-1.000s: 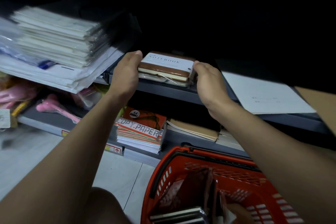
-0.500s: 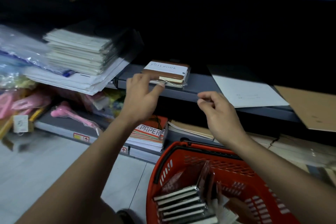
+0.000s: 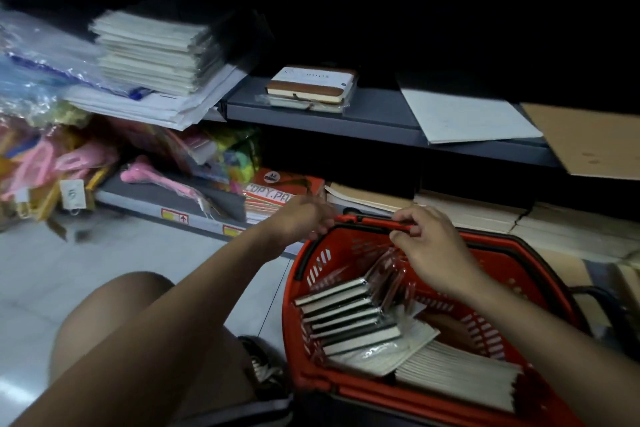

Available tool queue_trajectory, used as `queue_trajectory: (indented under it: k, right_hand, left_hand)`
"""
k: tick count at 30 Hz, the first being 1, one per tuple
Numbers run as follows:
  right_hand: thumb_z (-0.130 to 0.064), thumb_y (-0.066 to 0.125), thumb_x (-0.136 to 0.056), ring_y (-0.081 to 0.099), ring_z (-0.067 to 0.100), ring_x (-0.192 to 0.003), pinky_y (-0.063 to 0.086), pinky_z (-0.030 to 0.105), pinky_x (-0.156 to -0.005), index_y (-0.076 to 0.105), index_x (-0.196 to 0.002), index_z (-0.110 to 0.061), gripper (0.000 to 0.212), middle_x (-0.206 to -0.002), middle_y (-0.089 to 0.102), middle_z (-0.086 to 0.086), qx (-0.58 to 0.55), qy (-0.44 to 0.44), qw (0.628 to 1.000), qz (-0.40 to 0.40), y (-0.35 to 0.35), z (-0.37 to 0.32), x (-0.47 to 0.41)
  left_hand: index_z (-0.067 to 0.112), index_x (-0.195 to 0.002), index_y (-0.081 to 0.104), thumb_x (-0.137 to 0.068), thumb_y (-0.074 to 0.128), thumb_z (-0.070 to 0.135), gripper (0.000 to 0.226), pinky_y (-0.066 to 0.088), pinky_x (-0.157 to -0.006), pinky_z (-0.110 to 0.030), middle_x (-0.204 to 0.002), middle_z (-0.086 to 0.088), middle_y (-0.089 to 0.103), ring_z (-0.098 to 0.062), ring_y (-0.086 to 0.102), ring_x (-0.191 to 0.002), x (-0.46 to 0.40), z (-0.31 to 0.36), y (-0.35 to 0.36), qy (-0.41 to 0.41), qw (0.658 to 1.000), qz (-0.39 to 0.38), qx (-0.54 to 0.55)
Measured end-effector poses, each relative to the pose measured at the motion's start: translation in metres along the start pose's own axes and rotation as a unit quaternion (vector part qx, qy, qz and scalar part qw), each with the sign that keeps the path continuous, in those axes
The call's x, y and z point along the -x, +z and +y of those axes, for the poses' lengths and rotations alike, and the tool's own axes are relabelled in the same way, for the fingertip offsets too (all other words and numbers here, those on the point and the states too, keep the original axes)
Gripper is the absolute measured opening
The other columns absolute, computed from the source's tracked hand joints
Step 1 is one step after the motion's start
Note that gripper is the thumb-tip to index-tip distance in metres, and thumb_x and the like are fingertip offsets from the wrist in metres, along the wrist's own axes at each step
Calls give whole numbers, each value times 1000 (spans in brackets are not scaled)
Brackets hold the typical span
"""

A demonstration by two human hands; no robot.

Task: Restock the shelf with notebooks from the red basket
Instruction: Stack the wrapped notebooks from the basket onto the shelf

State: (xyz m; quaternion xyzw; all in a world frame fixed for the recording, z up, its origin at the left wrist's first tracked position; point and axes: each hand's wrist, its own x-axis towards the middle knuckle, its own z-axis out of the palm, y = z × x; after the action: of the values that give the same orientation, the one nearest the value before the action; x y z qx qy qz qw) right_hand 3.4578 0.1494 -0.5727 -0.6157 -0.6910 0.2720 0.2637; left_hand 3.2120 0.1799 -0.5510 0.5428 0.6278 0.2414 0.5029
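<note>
The red basket (image 3: 293, 291) stands on the floor at lower right. Inside it, several dark-covered notebooks (image 3: 346, 315) stand on edge beside a flat pile of white-edged ones (image 3: 457, 374). Two brown notebooks (image 3: 311, 88) lie stacked on the grey shelf (image 3: 377, 114). My left hand (image 3: 304, 218) hovers blurred over the basket's far left rim, its fingers loosely curled and holding nothing. My right hand (image 3: 429, 246) is over the far rim too, fingertips close to the red edge, and I see nothing in it.
A tall pile of white pads (image 3: 152, 52) sits left of the brown notebooks. To their right lie a white sheet (image 3: 467, 114) and cardboard (image 3: 588, 142). Copy paper packs (image 3: 273, 194) and pink toys (image 3: 45, 163) fill the lower shelf. My knee (image 3: 114, 322) is beside the basket.
Both hands let go of the brown notebooks on the shelf and dropped to the basket's far rim. The view tilted down, showing more of the basket.
</note>
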Motion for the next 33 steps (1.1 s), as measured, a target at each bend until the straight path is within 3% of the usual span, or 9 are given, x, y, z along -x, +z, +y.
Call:
queue_trajectory:
  k: [6, 10, 13, 14, 16, 21, 24, 31, 33]
  right_hand:
    - [-69, 49, -81, 57, 26, -125, 47, 43, -108, 61, -137, -30, 69, -126, 63, 1, 46, 75, 989, -116, 22, 15, 16]
    - [-79, 44, -91, 38, 29, -147, 35, 46, -120, 35, -157, -44, 75, -155, 45, 5, 58, 71, 978, -187, 36, 11, 21]
    - [-92, 38, -81, 23, 31, -156, 28, 50, -124, 20, -162, -47, 94, -168, 27, 8, 94, 61, 969, -219, 47, 5, 21]
    - [-96, 34, -75, 22, 32, -157, 29, 50, -124, 22, -161, -48, 100, -168, 28, 10, 106, 59, 968, -221, 52, 5, 20]
    - [-98, 31, -70, 28, 35, -153, 34, 51, -121, 34, -156, -48, 100, -160, 38, 9, 131, 56, 965, -219, 59, 7, 20]
    - [-100, 29, -69, 37, 31, -141, 43, 49, -112, 55, -137, -46, 91, -141, 47, 5, 159, 66, 964, -201, 64, 9, 22]
    - [-99, 30, -70, 38, 32, -143, 42, 49, -114, 55, -140, -41, 94, -146, 49, 7, 153, 69, 965, -203, 62, 9, 24]
    - [-90, 48, -75, 41, 28, -143, 45, 45, -112, 51, -145, -37, 88, -148, 49, 4, 160, 74, 967, -183, 44, 5, 28]
    - [-87, 54, -79, 41, 27, -144, 45, 44, -112, 50, -146, -35, 85, -149, 48, 4, 152, 77, 971, -167, 36, 4, 31]
  left_hand:
    - [7, -126, 63, -101, 58, 29, 34, 51, -101, -36, -123, -12, 68, -25, 65, -112, -17, -27, 34, -128, 988, -83, 0]
    - [19, -102, 67, -103, 52, 25, 16, 52, -77, -23, -92, 1, 73, -11, 66, -87, -19, -31, 47, -154, 979, -130, 25]
    - [12, -106, 72, -97, 58, 32, 27, 58, -87, -34, -91, -1, 79, -17, 73, -87, -23, -36, 55, -184, 972, -138, 53]
    - [12, -101, 71, -98, 55, 31, 25, 56, -79, -32, -82, 2, 78, -13, 73, -77, -20, -34, 58, -196, 970, -136, 48]
    - [12, -94, 69, -101, 50, 28, 26, 54, -71, -30, -76, 1, 75, -11, 69, -65, -17, -32, 65, -236, 962, -130, 35]
    - [13, -92, 65, -96, 53, 30, 21, 48, -77, -31, -85, -7, 62, -20, 56, -77, -17, -25, 78, -273, 957, -98, 8]
    - [15, -94, 63, -98, 51, 28, 19, 40, -63, -27, -82, -3, 58, -15, 49, -69, -20, -24, 82, -261, 963, -66, 11]
    - [15, -87, 61, -99, 54, 30, 20, 34, -66, -32, -89, -5, 58, -15, 47, -72, -9, -12, 73, -254, 965, -52, 48]
    - [14, -85, 58, -100, 53, 27, 20, 37, -55, -26, -82, -4, 54, -13, 44, -63, -5, -11, 67, -232, 969, -45, 66]
